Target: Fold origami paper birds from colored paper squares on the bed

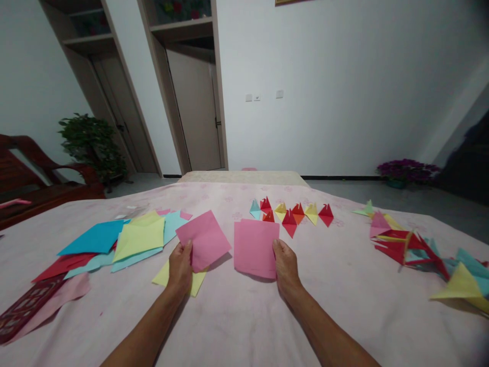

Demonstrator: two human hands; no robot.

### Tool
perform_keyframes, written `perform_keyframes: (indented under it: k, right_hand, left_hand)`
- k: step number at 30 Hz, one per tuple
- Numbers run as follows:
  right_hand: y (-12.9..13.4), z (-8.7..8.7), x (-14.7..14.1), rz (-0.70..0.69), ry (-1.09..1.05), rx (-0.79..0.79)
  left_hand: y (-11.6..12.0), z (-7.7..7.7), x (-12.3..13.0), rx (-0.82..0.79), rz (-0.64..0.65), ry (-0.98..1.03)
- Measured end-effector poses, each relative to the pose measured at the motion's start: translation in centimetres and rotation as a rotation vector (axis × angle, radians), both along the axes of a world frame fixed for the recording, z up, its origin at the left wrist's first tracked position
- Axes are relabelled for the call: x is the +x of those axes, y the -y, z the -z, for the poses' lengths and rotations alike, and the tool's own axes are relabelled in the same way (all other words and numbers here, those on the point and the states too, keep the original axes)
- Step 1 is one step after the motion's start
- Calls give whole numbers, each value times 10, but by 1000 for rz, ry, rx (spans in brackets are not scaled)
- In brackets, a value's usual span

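Pinched at its lower left edge, a pink square sheet of paper (206, 242) is held tilted in my left hand (180, 267). My right hand (286, 262) grips the right edge of a small stack of pink square paper (255, 248), its sheets slightly offset. The two pink pieces are apart, with a narrow gap between them. Partly hidden under my left hand, a yellow sheet (198, 283) lies on the cloth. Beyond my right hand stand several small folded paper cranes (289, 220) in red, yellow, orange and light blue.
Loose coloured sheets (141, 237) in yellow, blue and red are spread at the left, beside a dark red patterned strip (30, 306). At the right lies a heap of folded paper pieces (408, 250). A pale pink floral cloth (237, 326) covers the surface.
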State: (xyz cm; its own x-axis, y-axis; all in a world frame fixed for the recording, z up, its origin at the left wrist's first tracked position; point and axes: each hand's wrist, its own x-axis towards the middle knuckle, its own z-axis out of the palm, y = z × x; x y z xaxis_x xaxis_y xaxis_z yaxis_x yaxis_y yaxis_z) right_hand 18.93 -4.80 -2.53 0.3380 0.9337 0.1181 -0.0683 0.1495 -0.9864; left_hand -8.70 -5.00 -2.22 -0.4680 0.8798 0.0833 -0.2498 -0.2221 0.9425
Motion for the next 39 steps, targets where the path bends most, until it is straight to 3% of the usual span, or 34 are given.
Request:
perform_keyframes:
  k: [6, 9, 13, 17, 22, 27, 32, 35, 39]
  right_hand:
    - [3, -3, -2, -115, 15, 31]
    - [5, -5, 1, -187, 325, 37]
    - [2, -4, 11, -105, 792, 121]
    - [3, -5, 17, -15, 978, 166]
    - [3, -9, 16, 97, 776, 117]
    - [-2, -8, 13, 10, 447, 38]
    - [0, -6, 10, -148, 526, -24]
    - [1, -8, 8, -161, 574, -44]
    - [3, -10, -3, -160, 335, -90]
  left_hand:
    - [-5, 4, -1, 14, -90, -10]
    - [-7, 6, -1, 30, -75, 51]
    - [-7, 6, 1, 40, -59, 71]
    - [-5, 4, 1, 56, -32, 44]
    - [-5, 4, 0, 91, -37, 80]
    - [-4, 4, 1, 76, -49, 103]
    - [-5, 4, 2, 109, -53, 128]
    - [-6, 0, 1, 140, -52, 207]
    - [-6, -19, 5, 163, -35, 411]
